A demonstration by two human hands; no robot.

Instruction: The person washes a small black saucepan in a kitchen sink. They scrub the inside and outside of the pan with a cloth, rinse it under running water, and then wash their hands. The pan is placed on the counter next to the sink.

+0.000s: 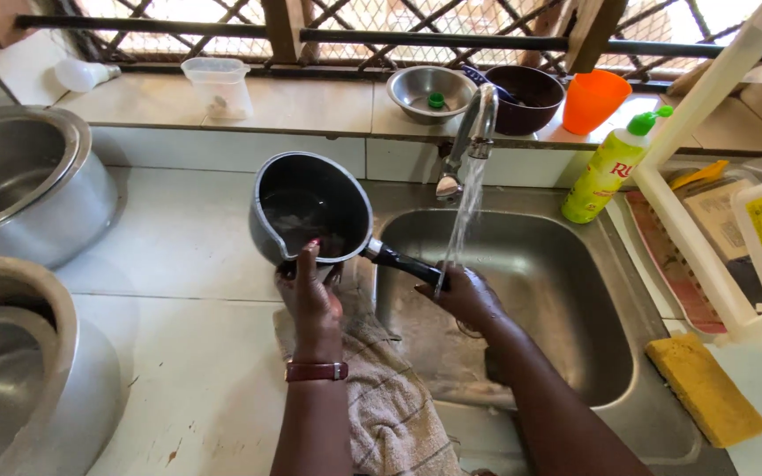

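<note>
1. On the pale tiled counter at your far left sit two big round steel pots [19, 176], smooth and dull-shiny.
2. Your left hand [310, 295] grips the rim of the dark saucepan [310, 211], tilted above a ribbed beige towel [390, 397].
3. Your right hand [465, 295] is clenched on its black handle [403, 262], under the tap's [469, 132] stream, over the steel sink [566, 291].
4. A yellow sponge [703, 388] lies rightmost.

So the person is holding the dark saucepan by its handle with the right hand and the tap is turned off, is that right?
Not quite. The tap is running: the head view shows water falling past the right hand, which grips the handle of the dark saucepan. The rest holds.
</note>
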